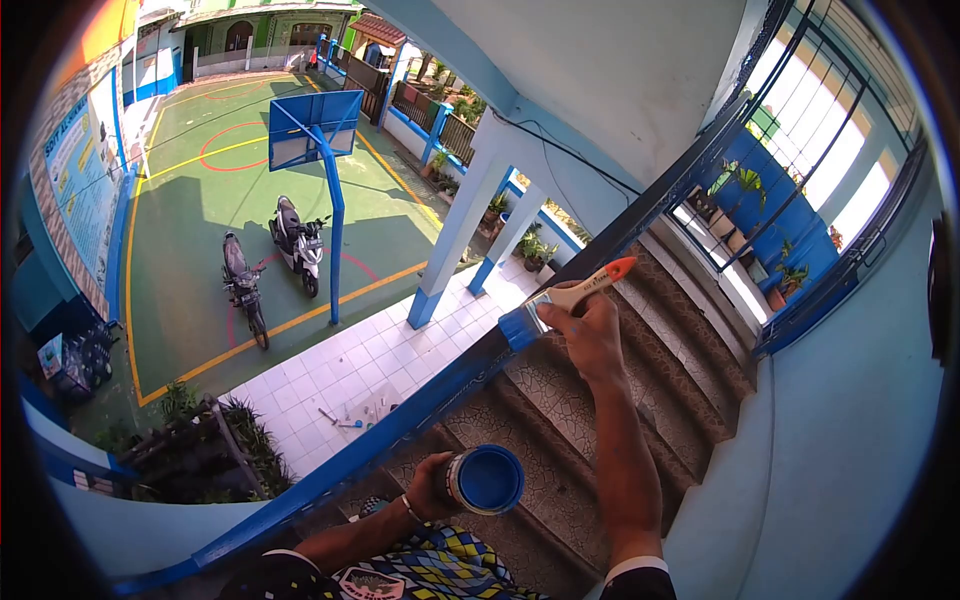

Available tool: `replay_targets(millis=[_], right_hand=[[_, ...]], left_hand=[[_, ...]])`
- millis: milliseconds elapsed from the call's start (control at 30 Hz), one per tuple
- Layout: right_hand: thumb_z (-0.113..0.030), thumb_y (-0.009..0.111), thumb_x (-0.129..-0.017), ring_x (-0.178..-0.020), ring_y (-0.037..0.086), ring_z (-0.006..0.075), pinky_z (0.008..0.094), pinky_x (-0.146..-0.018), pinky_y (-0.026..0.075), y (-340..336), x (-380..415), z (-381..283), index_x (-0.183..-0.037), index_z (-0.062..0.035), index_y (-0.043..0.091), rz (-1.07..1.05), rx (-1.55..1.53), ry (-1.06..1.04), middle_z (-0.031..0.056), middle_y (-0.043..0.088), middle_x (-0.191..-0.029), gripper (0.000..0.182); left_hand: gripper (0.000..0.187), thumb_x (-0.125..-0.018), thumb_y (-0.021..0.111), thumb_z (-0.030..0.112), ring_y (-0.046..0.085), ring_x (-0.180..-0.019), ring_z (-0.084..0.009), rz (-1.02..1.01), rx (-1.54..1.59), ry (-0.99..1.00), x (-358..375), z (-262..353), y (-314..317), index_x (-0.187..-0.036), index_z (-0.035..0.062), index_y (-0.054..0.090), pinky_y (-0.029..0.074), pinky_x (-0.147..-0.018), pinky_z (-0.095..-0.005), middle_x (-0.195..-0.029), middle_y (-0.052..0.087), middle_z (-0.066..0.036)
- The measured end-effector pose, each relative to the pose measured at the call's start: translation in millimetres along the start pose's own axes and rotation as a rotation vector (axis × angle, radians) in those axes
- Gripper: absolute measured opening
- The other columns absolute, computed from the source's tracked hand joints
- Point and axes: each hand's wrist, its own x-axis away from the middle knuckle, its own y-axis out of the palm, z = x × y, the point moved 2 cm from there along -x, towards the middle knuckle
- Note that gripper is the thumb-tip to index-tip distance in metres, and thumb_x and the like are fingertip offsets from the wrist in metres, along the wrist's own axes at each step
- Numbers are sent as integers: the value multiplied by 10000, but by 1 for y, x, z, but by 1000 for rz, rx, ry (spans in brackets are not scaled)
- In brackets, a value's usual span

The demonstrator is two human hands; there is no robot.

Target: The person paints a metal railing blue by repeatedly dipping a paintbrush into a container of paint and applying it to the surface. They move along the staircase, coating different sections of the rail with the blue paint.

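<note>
My right hand (592, 335) is closed round the wooden handle of a paintbrush (570, 296) with an orange tip. Its blue-coated bristles rest right at the top of the sloping stair rail (470, 365). Below that point the rail is bright blue; further up it looks darker. Lower down, my left hand (432, 487) grips a paint can (487, 479) from its left side. The can is tilted toward me, and blue paint shows inside its mouth.
Patterned stairs (560, 400) climb to the right toward a landing with potted plants (785, 285). Past the rail lie a white tiled walkway (300, 425) and a green court with two motorbikes (297, 245) and a basketball hoop post (336, 240). A pale blue wall (850, 430) stands at right.
</note>
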Motion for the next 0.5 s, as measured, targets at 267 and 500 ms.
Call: replay_targets(millis=[267,500], right_hand=[[-70,777,-903,-985,709,277,413,-888,558,-33,-56,-19,-1134,-11,720,388,487,-400,108,728,-1069,245],[-73,808,-898,-990,730,263,393,-873,590,60,77,-32,-1126,-8,742,-198,507,-670,123,731,-1079,246]], left_hand=[[498,-962,640,455,733,-1089,-287,-31,16,-9,9,12,3,-1281,76,696,565,-1019,-520,-1206,761,-114],[498,-968,636,458,740,-1079,-274,-12,38,5,8,16,1,-1269,66,693,571,-1016,-501,-1183,766,-107]])
